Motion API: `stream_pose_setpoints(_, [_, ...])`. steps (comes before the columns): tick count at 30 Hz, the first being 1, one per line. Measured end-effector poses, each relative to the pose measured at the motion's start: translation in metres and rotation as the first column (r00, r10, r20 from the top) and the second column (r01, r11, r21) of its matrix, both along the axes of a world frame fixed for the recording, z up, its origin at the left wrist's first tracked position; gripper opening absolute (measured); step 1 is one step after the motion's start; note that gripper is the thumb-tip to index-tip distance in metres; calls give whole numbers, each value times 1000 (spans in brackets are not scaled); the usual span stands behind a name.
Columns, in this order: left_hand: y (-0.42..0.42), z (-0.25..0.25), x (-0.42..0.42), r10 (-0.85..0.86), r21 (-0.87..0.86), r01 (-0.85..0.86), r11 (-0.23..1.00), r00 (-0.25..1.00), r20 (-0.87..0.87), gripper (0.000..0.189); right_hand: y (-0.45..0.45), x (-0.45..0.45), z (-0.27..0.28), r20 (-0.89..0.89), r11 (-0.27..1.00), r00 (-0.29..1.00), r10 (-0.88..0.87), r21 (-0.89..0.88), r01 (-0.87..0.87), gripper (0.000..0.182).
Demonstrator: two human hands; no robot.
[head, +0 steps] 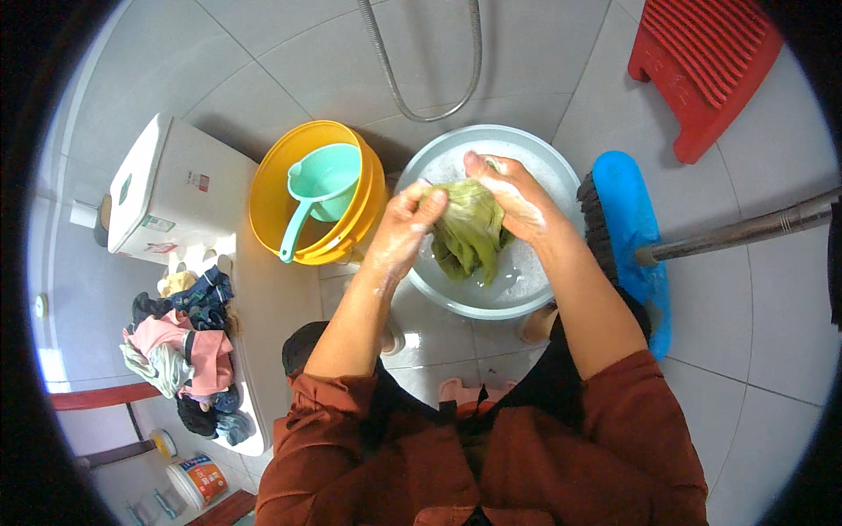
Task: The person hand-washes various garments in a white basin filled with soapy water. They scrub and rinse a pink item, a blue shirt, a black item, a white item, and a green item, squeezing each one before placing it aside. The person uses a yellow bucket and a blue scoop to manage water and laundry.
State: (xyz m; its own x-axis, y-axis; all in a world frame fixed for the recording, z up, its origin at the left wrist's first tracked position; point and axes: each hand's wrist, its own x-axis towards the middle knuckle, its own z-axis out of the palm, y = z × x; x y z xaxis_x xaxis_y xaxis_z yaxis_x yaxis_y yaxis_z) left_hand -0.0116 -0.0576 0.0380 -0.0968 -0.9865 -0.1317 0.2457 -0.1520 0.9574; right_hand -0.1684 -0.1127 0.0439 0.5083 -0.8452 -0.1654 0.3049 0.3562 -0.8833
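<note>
A wet olive-green cloth [466, 230] hangs bunched between my two hands, over a pale blue-grey plastic basin [483, 310] of sudsy water [526, 279]. My left hand [409, 223] grips its upper left side, thumb on top. Soap foam whitens my right hand [516, 197], which holds the cloth's right side with the thumb raised. The lower folds of the cloth droop close to the water; whether they touch it I cannot tell.
Left of the basin stands a yellow bucket [263, 223] with a mint-green dipper [325, 181] in it. Clothes [184, 348] lie piled on a white washing machine [279, 329]. A blue broom [628, 223] is at the right, a red plastic stool [710, 72] beyond. A shower hose [395, 85] hangs ahead.
</note>
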Motion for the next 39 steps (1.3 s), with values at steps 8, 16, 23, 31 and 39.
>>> stream_pose_setpoints(8, [-15,-3,6,485,365,-341,866,748,-453,17,30,23,-11,-143,774,921,-361,-597,211,3])
stream_pose_setpoints(16, [1,3,-33,473,533,-193,824,753,-457,45,22,67,-22,-593,646,483,-644,-760,-71,17])
stream_pose_setpoints(23, [0,-9,-41,451,524,-166,836,752,-481,31,21,57,-12,-542,727,648,-535,-686,27,13])
stream_pose_setpoints(31, [13,6,-49,153,266,-55,962,920,-360,43,-11,38,-6,-197,824,820,-538,-327,462,35])
stream_pose_setpoints(39, [13,19,-3,-132,-117,271,955,747,651,27,8,31,19,-262,904,867,-425,-173,391,32])
